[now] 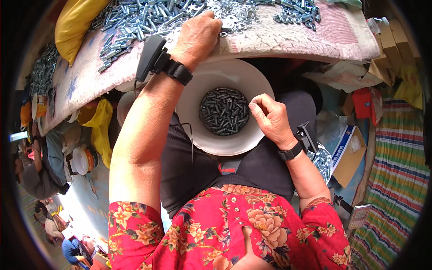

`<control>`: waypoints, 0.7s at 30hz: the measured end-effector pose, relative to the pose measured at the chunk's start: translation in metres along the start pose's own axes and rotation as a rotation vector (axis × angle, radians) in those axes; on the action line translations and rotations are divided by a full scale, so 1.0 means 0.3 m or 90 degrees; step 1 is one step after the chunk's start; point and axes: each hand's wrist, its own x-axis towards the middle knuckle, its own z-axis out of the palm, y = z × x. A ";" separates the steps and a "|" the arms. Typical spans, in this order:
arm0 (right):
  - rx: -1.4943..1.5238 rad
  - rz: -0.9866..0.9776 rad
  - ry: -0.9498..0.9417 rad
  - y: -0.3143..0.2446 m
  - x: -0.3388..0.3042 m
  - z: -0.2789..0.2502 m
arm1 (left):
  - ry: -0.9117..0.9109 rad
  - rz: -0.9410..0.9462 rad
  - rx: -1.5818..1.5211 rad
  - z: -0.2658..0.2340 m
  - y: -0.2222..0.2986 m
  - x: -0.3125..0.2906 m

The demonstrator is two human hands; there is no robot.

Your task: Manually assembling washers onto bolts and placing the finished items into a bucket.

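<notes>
My left hand [198,37] is at the near edge of the cloth-covered table, its fingers curled down among loose flat washers [231,20]. What its fingertips hold, if anything, is hidden. A heap of metal bolts [148,20] spreads to the left of and beyond this hand. Between my knees stands a white bucket [191,96], with many dark bolt-like metal pieces [224,111] at its bottom. Over the bucket's right rim is my right hand [272,120], closed with thumb and forefinger pinched together. Anything in that pinch is too small to make out.
More bolts and nuts [299,13] lie at the table's far right. A yellow sack [76,27] rests at the far left. Beside my right leg are a container of metal parts [321,162] and an open cardboard box [348,157]. Other people [74,247] sit at the lower left.
</notes>
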 end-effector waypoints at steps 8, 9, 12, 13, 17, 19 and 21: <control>-0.032 -0.050 0.043 -0.033 0.073 -0.049 | 0.163 -0.302 -0.518 -0.059 -0.030 -0.072; -0.051 -0.094 0.069 -0.043 0.110 -0.060 | 0.149 -0.363 -0.691 -0.109 -0.016 -0.106; -0.136 -0.233 0.130 -0.059 0.251 -0.092 | 0.082 -0.489 -1.067 -0.174 0.033 -0.247; -0.174 -0.232 0.138 -0.064 0.297 -0.103 | 0.044 -0.505 -1.148 -0.161 0.052 -0.291; -0.269 -0.234 0.184 0.019 0.475 -0.159 | -0.055 -0.512 -1.250 -0.121 0.154 -0.384; -0.280 -0.181 0.200 0.048 0.533 -0.185 | -0.073 -0.530 -1.278 -0.106 0.177 -0.409; -0.307 -0.182 0.209 0.060 0.575 -0.205 | -0.071 -0.533 -1.289 -0.082 0.176 -0.438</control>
